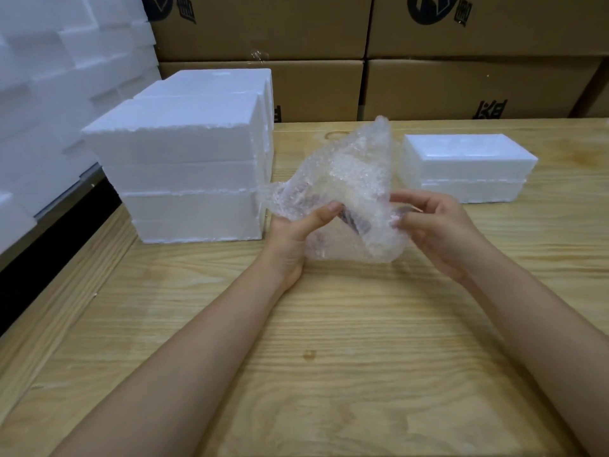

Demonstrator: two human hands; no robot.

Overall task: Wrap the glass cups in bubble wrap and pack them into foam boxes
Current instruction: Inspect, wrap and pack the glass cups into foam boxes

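A crumpled sheet of clear bubble wrap (pixel 346 179) is held up above the wooden table (pixel 329 341), between both hands. My left hand (pixel 293 235) pinches its lower left part with the thumb on top. My right hand (pixel 435 225) pinches its right side with curled fingers. Something darker shows faintly through the wrap near the middle; I cannot tell if it is a glass cup. One closed white foam box (pixel 468 166) lies on the table behind my right hand.
A tall stack of white foam boxes (pixel 188 166) stands at the left, close to my left hand. More foam pieces (pixel 59 77) pile up at the far left. Brown cardboard cartons (pixel 428 61) wall off the back of the table.
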